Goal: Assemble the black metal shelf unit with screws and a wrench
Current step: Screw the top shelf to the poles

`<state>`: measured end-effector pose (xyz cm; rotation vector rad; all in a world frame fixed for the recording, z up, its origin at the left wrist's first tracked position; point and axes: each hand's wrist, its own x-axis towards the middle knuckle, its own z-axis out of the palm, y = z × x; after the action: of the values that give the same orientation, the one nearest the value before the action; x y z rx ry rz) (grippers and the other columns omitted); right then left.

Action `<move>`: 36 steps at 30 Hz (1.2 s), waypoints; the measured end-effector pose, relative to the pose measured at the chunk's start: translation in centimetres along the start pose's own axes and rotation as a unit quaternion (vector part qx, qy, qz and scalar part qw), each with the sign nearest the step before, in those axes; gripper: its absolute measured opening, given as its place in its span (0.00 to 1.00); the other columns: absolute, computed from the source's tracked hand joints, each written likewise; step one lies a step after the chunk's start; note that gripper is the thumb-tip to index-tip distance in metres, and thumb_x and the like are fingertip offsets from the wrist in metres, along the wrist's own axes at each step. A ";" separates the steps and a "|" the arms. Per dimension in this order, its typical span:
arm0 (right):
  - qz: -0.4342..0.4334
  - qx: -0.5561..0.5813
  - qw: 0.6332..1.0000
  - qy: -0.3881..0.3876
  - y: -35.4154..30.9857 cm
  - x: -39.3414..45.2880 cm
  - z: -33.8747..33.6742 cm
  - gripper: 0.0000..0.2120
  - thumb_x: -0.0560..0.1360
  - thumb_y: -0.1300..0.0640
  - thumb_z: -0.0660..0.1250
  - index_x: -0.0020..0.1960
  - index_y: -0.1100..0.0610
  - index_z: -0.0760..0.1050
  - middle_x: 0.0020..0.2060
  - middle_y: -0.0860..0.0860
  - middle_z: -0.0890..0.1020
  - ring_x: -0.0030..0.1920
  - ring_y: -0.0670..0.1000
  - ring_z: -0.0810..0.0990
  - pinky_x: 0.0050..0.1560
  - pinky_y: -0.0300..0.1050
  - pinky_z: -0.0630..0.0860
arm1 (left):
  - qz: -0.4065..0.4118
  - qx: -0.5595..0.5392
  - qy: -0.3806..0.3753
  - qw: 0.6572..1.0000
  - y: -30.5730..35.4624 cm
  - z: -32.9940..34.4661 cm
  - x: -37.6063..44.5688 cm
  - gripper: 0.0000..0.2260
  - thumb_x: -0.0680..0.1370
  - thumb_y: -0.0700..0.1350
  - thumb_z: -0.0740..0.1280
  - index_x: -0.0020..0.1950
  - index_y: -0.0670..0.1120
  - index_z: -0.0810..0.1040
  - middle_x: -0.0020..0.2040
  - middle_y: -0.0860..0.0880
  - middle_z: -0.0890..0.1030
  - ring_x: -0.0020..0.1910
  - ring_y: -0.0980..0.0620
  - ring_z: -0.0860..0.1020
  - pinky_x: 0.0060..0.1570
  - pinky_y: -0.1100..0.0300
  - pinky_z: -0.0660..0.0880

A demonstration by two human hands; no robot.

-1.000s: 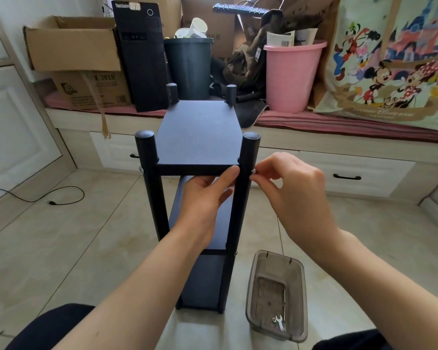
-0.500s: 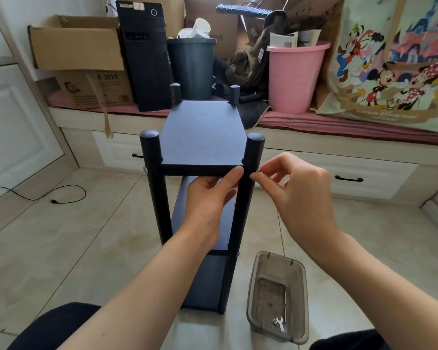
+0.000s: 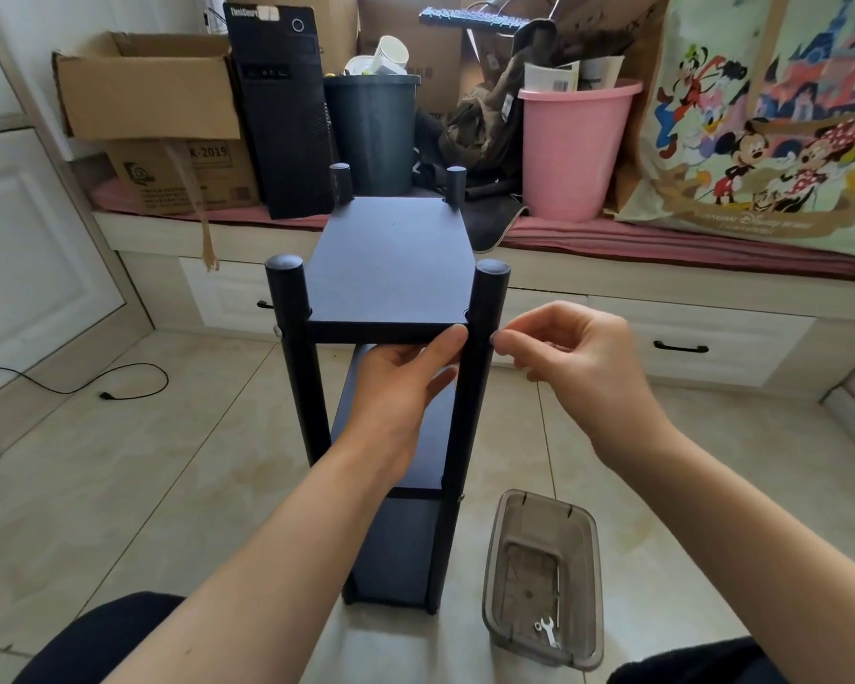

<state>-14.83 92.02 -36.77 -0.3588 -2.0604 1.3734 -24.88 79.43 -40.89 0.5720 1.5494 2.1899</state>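
The black metal shelf unit (image 3: pixel 391 259) stands upright on the tile floor, with several boards between its round posts. My left hand (image 3: pixel 401 382) reaches under the top board; its thumb lies along the board's front edge beside the front right post (image 3: pixel 484 298), and its fingers are hidden below. My right hand (image 3: pixel 578 362) pinches a small screw (image 3: pixel 493 338) against the right side of that post, level with the top board. A small silver wrench (image 3: pixel 548 630) lies in the plastic box.
A clear grey plastic box (image 3: pixel 494 560) sits on the floor right of the shelf's foot. Behind, a low bench carries cardboard boxes (image 3: pixel 149 86), a black computer tower (image 3: pixel 282 111), a dark bin (image 3: pixel 373 130) and a pink bucket (image 3: pixel 573 145). A black cable (image 3: pixel 119 387) lies at left.
My right hand's fingers have shifted slightly at the screw on the front right post. The left hand stays under the top board.
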 end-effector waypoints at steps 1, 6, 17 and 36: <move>0.031 0.026 0.999 -0.014 0.2 0.2 -0.1 0.05 0.71 0.56 0.76 0.45 0.55 0.82 0.38 0.48 0.85 0.38 0.42 0.82 0.39 0.36 0.78 | 0.001 0.001 -0.004 1.000 0.1 -0.1 0.0 0.23 0.67 0.54 0.72 0.60 0.46 0.82 0.53 0.50 0.87 0.55 0.52 0.84 0.56 0.57 0.78; 0.140 0.156 0.959 -0.189 1.1 2.1 -0.6 0.28 0.71 0.57 0.76 0.67 0.46 0.72 0.55 0.51 0.85 0.57 0.51 0.83 0.58 0.50 0.76 | -0.004 0.015 -0.044 0.999 0.7 -1.6 0.3 0.23 0.71 0.52 0.71 0.65 0.45 0.80 0.57 0.47 0.86 0.58 0.49 0.84 0.58 0.56 0.80; 0.062 0.223 0.921 -0.313 0.7 3.8 3.9 0.27 0.72 0.64 0.71 0.69 0.55 0.73 0.60 0.60 0.80 0.61 0.59 0.80 0.66 0.54 0.74 | -0.040 -0.017 -0.045 0.998 2.7 -5.6 -0.8 0.17 0.75 0.50 0.68 0.61 0.44 0.82 0.59 0.46 0.85 0.59 0.48 0.83 0.53 0.60 0.81; 0.107 0.204 0.943 -0.241 0.3 4.1 6.8 0.51 0.68 0.59 0.77 0.75 0.34 0.49 0.55 0.55 0.85 0.59 0.53 0.82 0.62 0.51 0.73 | 0.303 0.511 0.024 0.804 6.2 -7.3 -0.7 0.26 0.72 0.63 0.66 0.65 0.51 0.80 0.65 0.58 0.76 0.76 0.56 0.61 0.80 0.43 0.44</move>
<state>-22.30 89.44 -37.38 -0.0657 -2.0693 2.1451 -28.76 71.39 -37.36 1.4942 2.8418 1.4814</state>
